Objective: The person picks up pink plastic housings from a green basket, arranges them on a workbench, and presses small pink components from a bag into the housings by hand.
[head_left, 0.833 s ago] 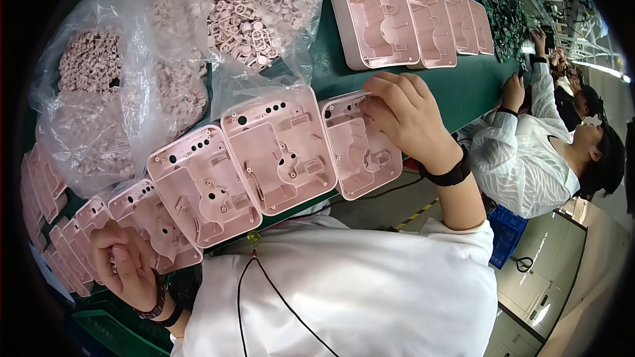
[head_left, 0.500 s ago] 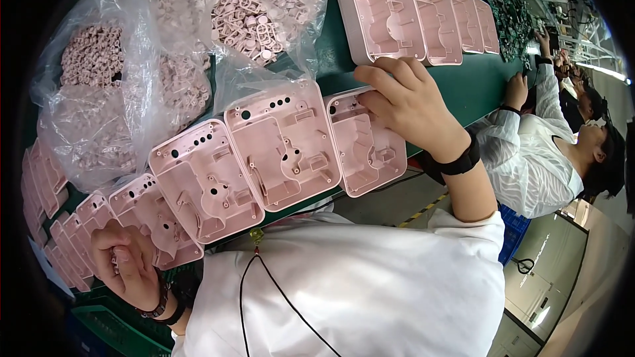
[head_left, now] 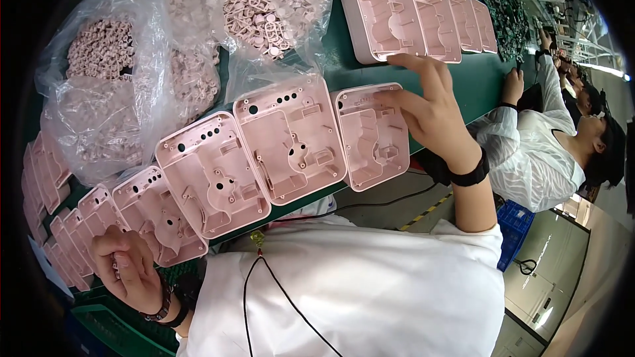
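Observation:
My right hand [head_left: 433, 109] is over the right end of a row of pink plastic housings. Its fingers are spread, and the lowest fingertips reach over the upper part of the rightmost housing [head_left: 374, 142]. To the left stand two larger-looking housings, one [head_left: 291, 139] with dark round holes and the other [head_left: 215, 182] beside it. My left hand [head_left: 126, 264] is curled closed at the lower left, in front of another housing [head_left: 162, 215]. Small pink plastic parts show between its fingers; most of them are hidden.
Clear bags of small pink parts [head_left: 99, 49] lie at the back left. Stacked pink shells [head_left: 383, 16] stand at the back right, near a pile of dark pieces [head_left: 506, 20]. A co-worker [head_left: 536, 152] sits at the right. A green crate [head_left: 119, 324] is at the lower left.
My right hand has lifted slightly and its fingers have spread at the rightmost housing. The view has shifted a little; my left hand stays closed in about the same place.

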The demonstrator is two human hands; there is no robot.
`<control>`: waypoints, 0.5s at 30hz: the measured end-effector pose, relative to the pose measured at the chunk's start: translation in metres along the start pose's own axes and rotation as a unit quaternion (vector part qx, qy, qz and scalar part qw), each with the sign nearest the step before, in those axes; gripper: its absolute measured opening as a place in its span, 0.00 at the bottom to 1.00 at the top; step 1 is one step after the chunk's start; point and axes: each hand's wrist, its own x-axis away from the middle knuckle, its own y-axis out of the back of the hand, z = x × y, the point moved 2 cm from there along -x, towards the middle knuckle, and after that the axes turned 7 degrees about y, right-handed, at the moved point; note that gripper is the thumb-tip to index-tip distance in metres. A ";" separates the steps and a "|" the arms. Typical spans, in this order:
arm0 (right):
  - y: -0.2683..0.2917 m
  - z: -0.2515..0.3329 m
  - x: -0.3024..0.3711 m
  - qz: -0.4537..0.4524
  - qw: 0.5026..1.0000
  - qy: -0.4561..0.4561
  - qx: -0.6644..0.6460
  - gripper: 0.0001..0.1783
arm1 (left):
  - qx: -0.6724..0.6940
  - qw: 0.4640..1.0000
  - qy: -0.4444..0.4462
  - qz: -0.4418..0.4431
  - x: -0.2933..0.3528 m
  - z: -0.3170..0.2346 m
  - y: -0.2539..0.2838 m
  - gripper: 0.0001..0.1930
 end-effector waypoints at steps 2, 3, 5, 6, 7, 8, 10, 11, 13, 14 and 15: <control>0.005 0.016 0.003 -0.032 0.999 -0.025 -0.022 0.10 | -0.006 1.000 0.001 -0.014 0.006 -0.003 0.005 0.11; 0.009 0.032 0.001 -0.020 0.999 -0.014 -0.042 0.12 | 0.014 1.000 0.012 -0.009 0.008 -0.003 0.002 0.11; 0.015 0.060 -0.006 -0.002 0.997 -0.012 -0.075 0.15 | 0.053 0.998 0.030 0.020 -0.003 -0.002 -0.007 0.11; 0.016 0.067 -0.019 -0.008 0.997 -0.008 -0.082 0.15 | 0.044 0.998 0.029 0.017 -0.005 -0.008 -0.008 0.11; 0.014 0.077 -0.035 0.006 0.995 0.046 -0.084 0.17 | 0.031 0.997 0.059 0.031 -0.004 -0.010 -0.012 0.11; 0.012 0.085 -0.046 0.018 0.992 0.097 -0.082 0.19 | 0.020 0.995 0.087 0.047 -0.002 -0.014 -0.016 0.12; 0.001 0.087 -0.070 0.018 0.990 0.101 -0.095 0.19 | -0.014 0.994 0.072 0.082 0.002 -0.028 -0.025 0.13; -0.003 0.083 -0.080 0.022 0.989 0.103 -0.104 0.19 | -0.042 0.990 0.056 0.120 0.005 -0.033 -0.030 0.13; -0.024 0.066 -0.093 -0.003 0.985 0.094 -0.147 0.19 | -0.034 0.987 0.059 0.144 0.008 -0.038 -0.036 0.15; -0.030 0.066 -0.098 -0.024 0.978 0.081 -0.192 0.20 | -0.026 0.983 0.065 0.171 0.009 -0.040 -0.037 0.17; -0.027 0.070 -0.097 -0.026 0.977 0.084 -0.194 0.20 | -0.029 0.983 0.065 0.168 0.008 -0.040 -0.037 0.17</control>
